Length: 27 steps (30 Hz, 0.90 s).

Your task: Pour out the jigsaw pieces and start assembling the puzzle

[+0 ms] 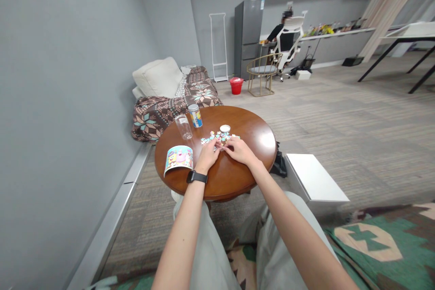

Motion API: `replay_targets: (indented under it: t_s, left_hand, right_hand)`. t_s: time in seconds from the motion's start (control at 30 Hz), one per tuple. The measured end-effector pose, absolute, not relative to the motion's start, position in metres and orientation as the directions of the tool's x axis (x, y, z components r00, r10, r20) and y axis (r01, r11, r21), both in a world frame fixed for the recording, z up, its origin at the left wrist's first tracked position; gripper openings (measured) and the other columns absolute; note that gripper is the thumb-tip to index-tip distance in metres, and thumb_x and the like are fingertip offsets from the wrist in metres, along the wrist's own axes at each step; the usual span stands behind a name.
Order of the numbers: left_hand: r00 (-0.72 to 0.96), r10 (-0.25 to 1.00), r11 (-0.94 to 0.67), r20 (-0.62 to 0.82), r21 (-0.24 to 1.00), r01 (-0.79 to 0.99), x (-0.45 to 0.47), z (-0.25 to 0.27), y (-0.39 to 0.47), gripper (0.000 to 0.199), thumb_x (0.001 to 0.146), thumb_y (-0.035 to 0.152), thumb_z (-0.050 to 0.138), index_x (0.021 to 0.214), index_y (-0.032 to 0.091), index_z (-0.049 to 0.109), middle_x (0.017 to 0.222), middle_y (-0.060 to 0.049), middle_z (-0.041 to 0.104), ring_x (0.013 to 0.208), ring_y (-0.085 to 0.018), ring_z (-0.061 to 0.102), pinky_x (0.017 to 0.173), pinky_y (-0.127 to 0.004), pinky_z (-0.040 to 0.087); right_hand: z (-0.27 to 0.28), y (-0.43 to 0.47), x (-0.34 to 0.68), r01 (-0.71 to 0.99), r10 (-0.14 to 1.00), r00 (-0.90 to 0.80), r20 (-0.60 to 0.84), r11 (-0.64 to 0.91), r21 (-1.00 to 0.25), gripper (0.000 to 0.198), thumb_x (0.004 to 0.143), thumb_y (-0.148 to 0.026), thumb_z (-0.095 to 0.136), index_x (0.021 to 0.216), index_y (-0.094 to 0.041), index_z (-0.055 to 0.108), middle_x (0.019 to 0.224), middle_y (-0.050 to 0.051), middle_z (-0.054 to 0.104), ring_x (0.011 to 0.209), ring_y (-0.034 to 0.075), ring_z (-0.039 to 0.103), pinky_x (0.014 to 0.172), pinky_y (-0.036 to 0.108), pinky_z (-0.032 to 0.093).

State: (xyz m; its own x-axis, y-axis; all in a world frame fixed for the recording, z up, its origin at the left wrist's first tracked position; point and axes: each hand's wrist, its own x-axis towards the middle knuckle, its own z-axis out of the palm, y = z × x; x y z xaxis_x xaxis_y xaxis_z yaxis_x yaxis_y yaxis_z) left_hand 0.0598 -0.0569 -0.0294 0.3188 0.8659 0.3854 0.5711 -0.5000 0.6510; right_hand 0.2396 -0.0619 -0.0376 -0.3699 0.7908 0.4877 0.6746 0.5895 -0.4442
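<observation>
multicoloured puzzle pieces (218, 135), brown table (249, 122), black watch (200, 176), red bucket (236, 87), brown star-patterned cover (203, 94)

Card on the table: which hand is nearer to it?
Left. The left hand is just to the right of the card, not touching it; the right hand is farther right, past the left.

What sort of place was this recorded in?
Probably a lounge-like living area, at home or perhaps in an office: there is a couch with a patterned cover, a tall fridge, and a long kitchen-style counter.
</observation>
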Motion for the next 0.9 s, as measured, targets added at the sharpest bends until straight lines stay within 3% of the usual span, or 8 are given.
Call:
replay_targets:
  t_s: [0.4,0.9]
  left_hand:
    - [0.312,0.864,-0.502,0.394,0.655,0.564,0.0609,-0.0290,-0.0574,0.014,0.081,0.009,0.063,0.087,0.020,0.056,0.086,-0.002,0.068,0.084,-0.018,0.065,0.084,-0.032,0.052]
    - [0.318,0.860,-0.510,0.399,0.654,0.559,0.0609,-0.0277,-0.0591,0.015,0.081,0.007,0.061,0.086,0.020,0.056,0.086,-0.001,0.067,0.084,-0.018,0.065,0.084,-0.031,0.051]
  right_hand:
    - [-0.0417,-0.0586,0.2388,0.652,0.768,-0.317,0.557,0.603,-0.460,0.017,0.089,-0.013,0.058,0.073,-0.019,0.060,0.081,0.006,0.065,0.083,0.021,0.057,0.085,0.034,0.045]
    - [-0.0453,-0.0565,0.2396,0.630,0.772,-0.309,0.556,0.604,-0.488,0.015,0.087,-0.013,0.056,0.073,-0.020,0.056,0.081,0.006,0.064,0.083,0.021,0.056,0.084,0.035,0.045]
